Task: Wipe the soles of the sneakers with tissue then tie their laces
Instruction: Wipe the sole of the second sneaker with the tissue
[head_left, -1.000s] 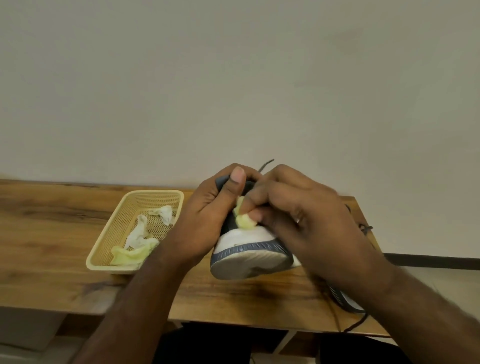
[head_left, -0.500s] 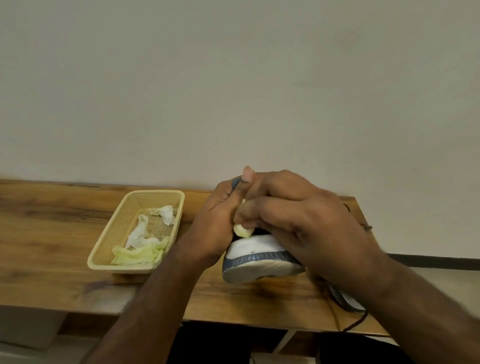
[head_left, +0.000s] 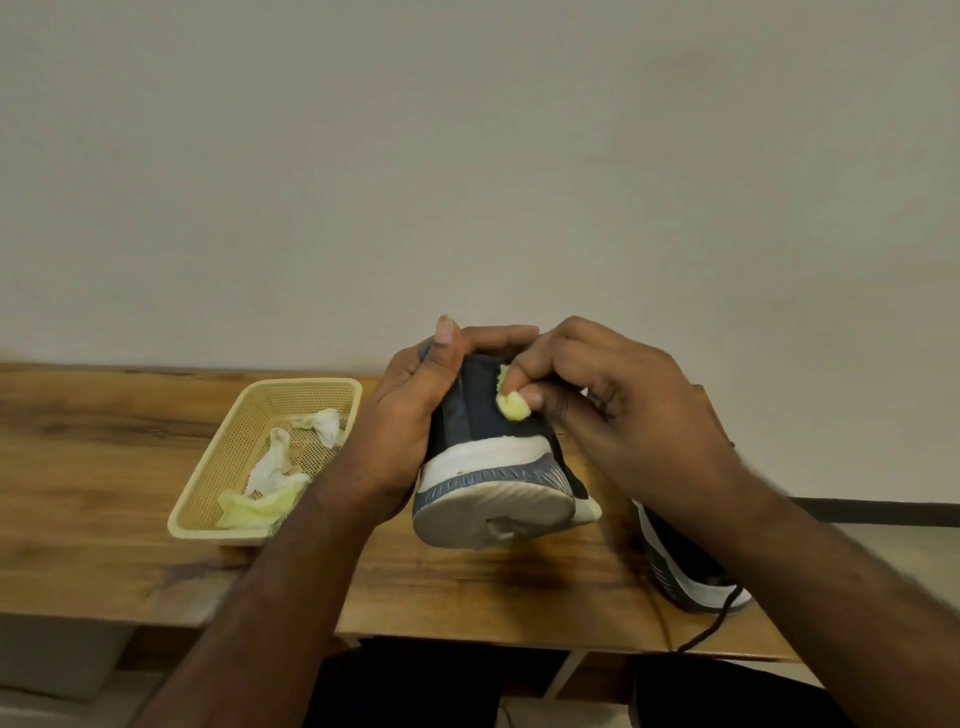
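Observation:
A dark blue sneaker (head_left: 483, 415) with a white midsole and grey sole is held above the wooden table (head_left: 104, 545), its heel and sole facing me. My left hand (head_left: 410, 415) grips it from the left, thumb pointing up. My right hand (head_left: 623, 410) pinches a small yellow wad of tissue (head_left: 513, 405) against the dark upper near the heel. The second sneaker (head_left: 680, 566) lies on the table at the right, partly hidden under my right forearm, its black lace (head_left: 711, 629) hanging over the front edge.
A pale yellow mesh basket (head_left: 208, 488) sits on the table to the left and holds crumpled white and yellow tissues (head_left: 275, 467). A plain wall stands right behind the table. The table's front edge runs just below the sneakers.
The held sneaker has tipped so more of its heel and sole faces me. My right hand with the tissue has shifted slightly right on the upper. My left thumb has risen.

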